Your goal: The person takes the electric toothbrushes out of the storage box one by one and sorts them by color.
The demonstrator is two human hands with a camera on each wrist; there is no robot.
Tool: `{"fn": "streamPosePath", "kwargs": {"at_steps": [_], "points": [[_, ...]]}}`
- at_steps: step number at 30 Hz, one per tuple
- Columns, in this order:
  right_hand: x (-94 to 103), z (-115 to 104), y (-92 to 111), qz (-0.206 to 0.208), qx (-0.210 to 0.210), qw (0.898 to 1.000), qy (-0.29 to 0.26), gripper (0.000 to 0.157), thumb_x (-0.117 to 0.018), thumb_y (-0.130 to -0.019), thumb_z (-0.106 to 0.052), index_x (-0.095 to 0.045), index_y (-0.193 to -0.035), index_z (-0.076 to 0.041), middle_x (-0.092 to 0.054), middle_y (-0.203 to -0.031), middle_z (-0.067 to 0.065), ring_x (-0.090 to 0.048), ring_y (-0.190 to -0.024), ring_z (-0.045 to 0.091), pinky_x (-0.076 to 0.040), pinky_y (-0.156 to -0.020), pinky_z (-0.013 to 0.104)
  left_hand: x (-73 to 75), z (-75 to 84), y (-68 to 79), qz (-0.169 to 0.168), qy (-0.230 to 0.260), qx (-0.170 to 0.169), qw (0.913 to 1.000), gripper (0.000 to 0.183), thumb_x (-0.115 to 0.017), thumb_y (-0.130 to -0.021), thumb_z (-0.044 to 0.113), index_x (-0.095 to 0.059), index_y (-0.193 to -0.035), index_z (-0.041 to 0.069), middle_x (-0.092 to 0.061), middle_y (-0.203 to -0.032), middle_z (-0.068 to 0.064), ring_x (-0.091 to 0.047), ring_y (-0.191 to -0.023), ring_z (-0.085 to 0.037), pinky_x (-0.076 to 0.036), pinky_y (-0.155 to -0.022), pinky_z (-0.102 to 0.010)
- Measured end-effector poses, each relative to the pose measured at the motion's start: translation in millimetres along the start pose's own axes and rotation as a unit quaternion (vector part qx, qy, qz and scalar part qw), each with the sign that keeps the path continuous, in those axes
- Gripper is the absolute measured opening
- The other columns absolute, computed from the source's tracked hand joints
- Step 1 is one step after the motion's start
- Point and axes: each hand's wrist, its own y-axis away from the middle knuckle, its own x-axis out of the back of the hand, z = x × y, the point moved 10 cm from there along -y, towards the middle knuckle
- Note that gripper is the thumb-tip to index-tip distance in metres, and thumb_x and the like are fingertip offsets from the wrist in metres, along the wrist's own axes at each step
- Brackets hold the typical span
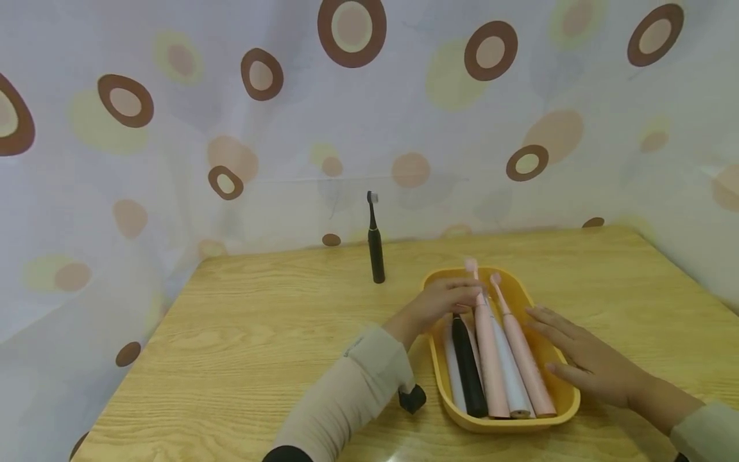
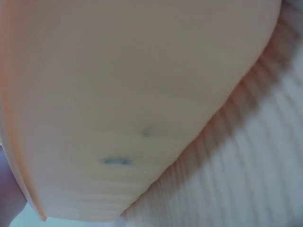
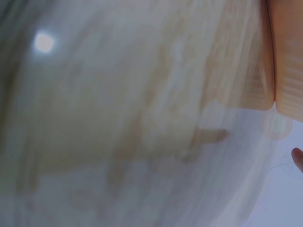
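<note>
In the head view, a yellow basket (image 1: pixel 568 401) holds several electric toothbrushes side by side. Among them are a black toothbrush (image 1: pixel 469 369), a pink toothbrush (image 1: pixel 491 359), a white toothbrush (image 1: pixel 509 372) and another pink toothbrush (image 1: pixel 528 359). My left hand (image 1: pixel 441 301) reaches over the basket's left rim, its fingers at the necks of the black and nearer pink toothbrushes. Its thumb is hidden, and I cannot tell whether it pinches one. On the other side, my right hand (image 1: pixel 594 356) lies along the right rim with fingers extended. A fingertip (image 3: pixel 298 158) shows in the right wrist view.
Behind the basket, another black toothbrush (image 1: pixel 376 256) stands upright on the wooden table (image 1: pixel 260 346). A small black object (image 1: pixel 412 399) is by the left cuff. A patterned cloth (image 1: pixel 346 128) hangs behind the table. Sleeve fabric (image 2: pixel 142 94) fills much of the left wrist view.
</note>
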Motion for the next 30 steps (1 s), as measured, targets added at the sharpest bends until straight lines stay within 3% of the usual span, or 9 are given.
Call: {"fn": "streamPosePath", "kwargs": {"at_steps": [5, 8, 14, 17, 25, 30], "points": [[-1.0, 1.5, 1.8, -0.001, 0.002, 1.000, 0.000, 0.064, -0.059, -0.078, -0.012, -0.029, -0.133, -0.003, -0.024, -0.137, 0.014, -0.010, -0.128, 0.015, -0.005, -0.097, 0.010, -7.4, 3.8, 5.7, -0.003, 0.100, -0.025, 0.9947, 0.036, -0.043, -0.090, 0.011, -0.043, -0.120, -0.008, -0.047, -0.117, -0.020, -0.052, -0.084, -0.011, -0.042, -0.085, -0.038], [-1.6, 1.6, 2.3, -0.002, 0.001, 1.000, -0.004, 0.064, -0.059, -0.079, -0.011, -0.028, -0.134, -0.003, -0.023, -0.138, 0.014, -0.009, -0.128, 0.014, -0.005, -0.097, 0.010, -12.6, 4.8, 9.3, -0.008, 0.139, -0.032, 0.9897, 0.037, -0.042, -0.090, 0.011, -0.040, -0.121, -0.011, -0.048, -0.115, -0.017, -0.052, -0.081, -0.012, -0.043, -0.083, -0.038], [0.0, -1.9, 2.7, 0.011, 0.016, 1.000, -0.009, 0.062, -0.058, -0.079, -0.011, -0.028, -0.133, -0.002, -0.024, -0.137, 0.014, -0.011, -0.128, 0.015, -0.006, -0.097, 0.010, -17.4, 7.8, 14.5, -0.014, 0.174, -0.049, 0.9835, 0.036, -0.040, -0.090, 0.009, -0.038, -0.120, -0.011, -0.047, -0.098, -0.003, -0.051, -0.077, -0.010, -0.044, -0.081, -0.038], [0.9, -2.2, 2.3, 0.010, 0.018, 1.000, -0.007, 0.061, -0.058, -0.080, -0.012, -0.029, -0.133, -0.002, -0.023, -0.138, 0.014, -0.011, -0.128, 0.016, -0.006, -0.097, 0.010, -16.8, 9.9, 15.4, -0.015, 0.190, -0.057, 0.9801, 0.034, -0.040, -0.089, 0.009, -0.037, -0.118, -0.008, -0.048, -0.094, -0.003, -0.053, -0.077, -0.010, -0.045, -0.080, -0.037], [-0.2, 2.0, 1.9, 0.001, 0.002, 1.000, -0.005, 0.062, -0.058, -0.079, -0.012, -0.029, -0.133, -0.003, -0.023, -0.138, 0.013, -0.010, -0.128, 0.015, -0.005, -0.097, 0.010, -15.9, 5.8, 14.1, -0.012, 0.207, -0.049, 0.9771, 0.038, -0.041, -0.086, 0.003, -0.037, -0.124, -0.001, -0.051, -0.095, -0.003, -0.055, -0.078, -0.012, -0.046, -0.077, -0.037], [0.3, 1.4, 1.4, 0.001, -0.001, 1.000, -0.004, 0.062, -0.057, -0.080, -0.012, -0.028, -0.134, -0.003, -0.021, -0.139, 0.011, -0.008, -0.128, 0.011, -0.004, -0.095, 0.008, -25.0, 8.4, 19.2, -0.027, 0.204, -0.033, 0.9781, 0.040, -0.042, -0.085, -0.005, -0.038, -0.125, 0.000, -0.052, -0.100, -0.006, -0.053, -0.083, -0.014, -0.048, -0.074, -0.036]]}}
